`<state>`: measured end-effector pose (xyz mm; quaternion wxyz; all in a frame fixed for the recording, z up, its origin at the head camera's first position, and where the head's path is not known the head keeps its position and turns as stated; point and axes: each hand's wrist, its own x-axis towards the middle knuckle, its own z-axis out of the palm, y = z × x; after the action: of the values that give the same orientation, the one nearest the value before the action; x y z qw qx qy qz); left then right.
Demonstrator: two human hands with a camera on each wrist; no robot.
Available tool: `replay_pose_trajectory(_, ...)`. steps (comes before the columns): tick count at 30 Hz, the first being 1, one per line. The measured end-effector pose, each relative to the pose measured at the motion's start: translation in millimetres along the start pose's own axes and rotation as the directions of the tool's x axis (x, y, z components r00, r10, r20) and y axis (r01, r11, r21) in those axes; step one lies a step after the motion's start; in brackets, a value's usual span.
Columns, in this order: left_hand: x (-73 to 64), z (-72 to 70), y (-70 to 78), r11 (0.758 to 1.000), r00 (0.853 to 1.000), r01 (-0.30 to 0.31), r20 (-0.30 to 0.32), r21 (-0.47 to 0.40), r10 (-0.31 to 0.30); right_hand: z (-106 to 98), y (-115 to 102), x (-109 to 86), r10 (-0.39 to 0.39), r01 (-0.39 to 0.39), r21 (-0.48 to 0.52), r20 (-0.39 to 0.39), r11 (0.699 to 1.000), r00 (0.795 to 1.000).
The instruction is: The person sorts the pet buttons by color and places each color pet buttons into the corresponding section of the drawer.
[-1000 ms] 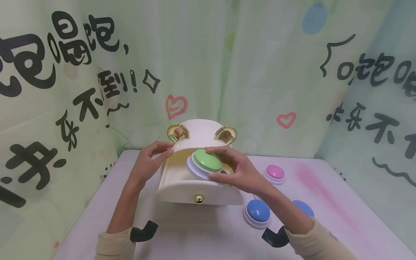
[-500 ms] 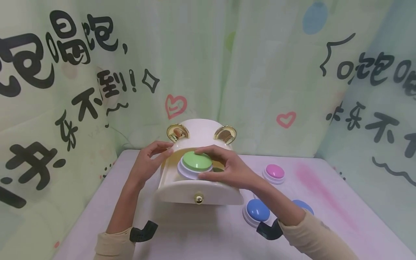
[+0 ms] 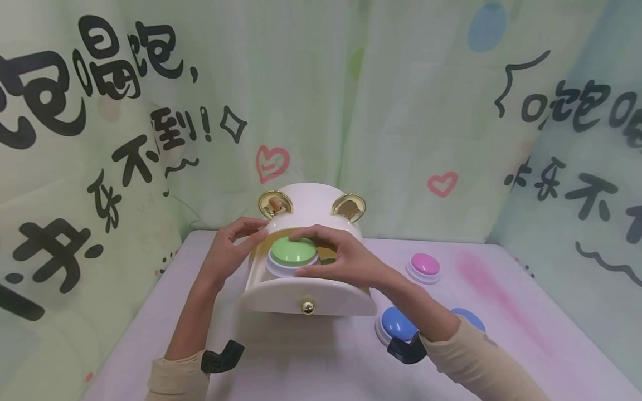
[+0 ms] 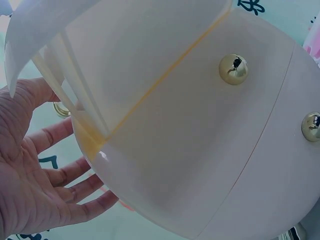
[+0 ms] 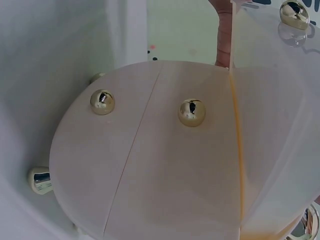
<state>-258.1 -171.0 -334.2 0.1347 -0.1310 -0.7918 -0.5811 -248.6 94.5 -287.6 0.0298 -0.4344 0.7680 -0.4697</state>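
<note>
A white clock-shaped box (image 3: 317, 201) with two gold bells (image 3: 349, 208) on top stands on the table, its top drawer (image 3: 281, 295) pulled out. My right hand (image 3: 346, 257) pinches a green push button (image 3: 293, 252) with a white base, fingers on top and thumb at the near side, inside the drawer. Behind that hand a small dark green patch shows, mostly hidden. My left hand (image 3: 232, 252) rests its fingertips against the box's left side. The left wrist view shows that hand (image 4: 45, 185) with fingers extended along the box's curved edge (image 4: 125, 200).
To the right on the purple-white table (image 3: 321, 367) are a pink push button (image 3: 424, 266), a blue push button (image 3: 398, 322), and another blue round top (image 3: 468, 319) partly behind the right forearm. A printed curtain (image 3: 401, 139) encloses the back and sides.
My right hand has moved left and slightly down with the green push button, which went from tilted to nearly level in the drawer. My left hand has stayed in place.
</note>
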Motion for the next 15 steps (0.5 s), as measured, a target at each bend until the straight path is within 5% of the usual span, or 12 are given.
replay_pose_trajectory(15,-0.7,0.1,1.8,1.0,1.0,0.004,0.001,0.006,-0.004,1.7,0.5,-0.2,-0.072,0.072,-0.004,0.028,0.997,0.997)
